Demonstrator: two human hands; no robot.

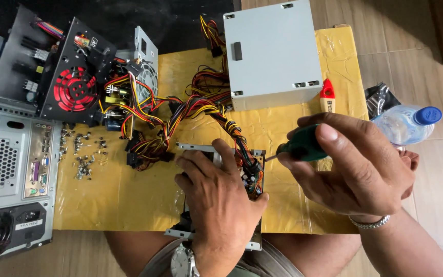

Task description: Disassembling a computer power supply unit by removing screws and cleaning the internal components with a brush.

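Observation:
My left hand (219, 197) rests on top of an open grey metal power supply case (255, 241) at the near edge of the yellow board, gripping it. My right hand (357, 166) holds a green-handled screwdriver (301, 146), its tip pointing left at the case's right side near 565,308. A thick bundle of red, yellow, orange and black wires (201, 110) runs from the case up toward the back.
A closed grey power supply box (273, 51) stands at the back. An opened unit with a red fan (75, 87) lies at left, beside a computer tower (8, 174). Several loose screws (83, 154) are scattered on the yellow board (108, 200). A red-tipped tool (327, 96) and plastic bottle (408, 123) lie right.

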